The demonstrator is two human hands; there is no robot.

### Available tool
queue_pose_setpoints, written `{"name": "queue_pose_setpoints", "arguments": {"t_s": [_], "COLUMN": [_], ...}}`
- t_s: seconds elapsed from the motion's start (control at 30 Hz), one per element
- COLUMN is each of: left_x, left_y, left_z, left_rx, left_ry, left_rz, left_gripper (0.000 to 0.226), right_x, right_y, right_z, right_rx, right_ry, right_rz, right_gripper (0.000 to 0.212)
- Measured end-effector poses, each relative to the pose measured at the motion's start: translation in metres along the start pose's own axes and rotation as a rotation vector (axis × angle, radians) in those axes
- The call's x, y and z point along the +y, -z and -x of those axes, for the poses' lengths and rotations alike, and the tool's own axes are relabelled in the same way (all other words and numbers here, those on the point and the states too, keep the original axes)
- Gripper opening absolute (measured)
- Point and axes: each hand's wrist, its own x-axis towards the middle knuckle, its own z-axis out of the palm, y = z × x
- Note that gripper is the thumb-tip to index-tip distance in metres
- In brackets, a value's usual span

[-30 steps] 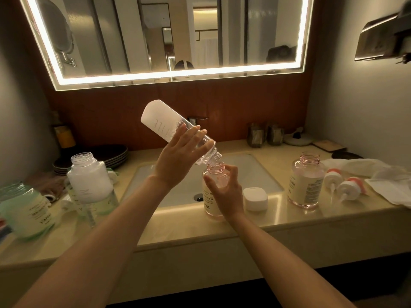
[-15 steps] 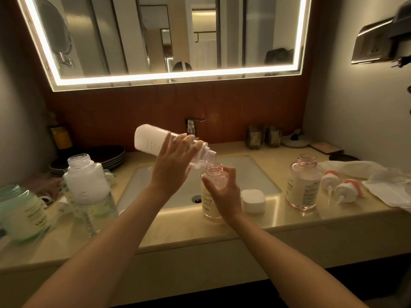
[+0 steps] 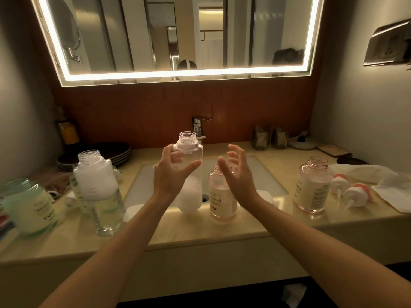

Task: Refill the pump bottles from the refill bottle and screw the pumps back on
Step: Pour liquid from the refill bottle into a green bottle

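Note:
The clear refill bottle [image 3: 191, 196] stands upright and uncapped on the counter's front strip, white liquid in its lower part. My left hand [image 3: 171, 174] holds its upper part loosely, thumb across the front and fingers behind. Just right of it stands an open pink-tinted pump bottle [image 3: 222, 203] with a cream label. My right hand [image 3: 239, 174] hovers beside its neck with spread fingers, touching nothing. A second open pink bottle [image 3: 312, 187] stands further right. Two white-and-pink pumps [image 3: 355, 194] lie next to it.
The sink basin [image 3: 266, 174] and faucet [image 3: 199, 125] lie behind the bottles. On the left stand a tall open bottle [image 3: 97, 185], a green bottle on its side [image 3: 31, 207] and stacked dark plates [image 3: 111, 152]. A white cloth [image 3: 389, 190] lies at the right.
My left hand tipped the refill bottle back from pouring and set it upright on the counter. My right hand let go of the pink pump bottle and opened.

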Motion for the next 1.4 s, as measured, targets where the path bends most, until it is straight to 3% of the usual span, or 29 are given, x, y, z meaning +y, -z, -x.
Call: {"name": "queue_pose_setpoints", "arguments": {"t_s": [0.13,0.33,0.7,1.17,1.3,1.4], "left_x": [-0.002,-0.007,-0.008,-0.007,-0.009,-0.007], "left_y": [-0.002,0.001,0.014,0.016,0.027,0.045], "left_z": [0.008,0.016,0.021,0.031,0.039,0.051], "left_rx": [-0.022,-0.018,-0.064,-0.085,0.075,0.302], "left_ry": [0.013,0.041,0.081,0.137,-0.009,-0.115], "left_rz": [-0.002,-0.063,-0.11,0.043,0.005,0.012], "left_gripper": [0.072,0.08,0.085,0.084,0.08,0.06], "right_x": [-0.02,-0.034,-0.058,-0.058,-0.079,-0.096], "right_y": [0.006,0.001,-0.02,-0.019,-0.025,-0.035], "right_z": [-0.015,-0.016,-0.004,0.011,0.022,0.038], "right_rx": [0.076,0.146,0.039,0.051,0.1,0.073], "right_ry": [0.082,0.118,0.153,0.121,0.155,0.189], "right_rz": [0.051,0.075,0.071,0.044,-0.08,-0.198], "right_gripper": [0.062,0.037,0.032,0.027,0.018,0.018]}}
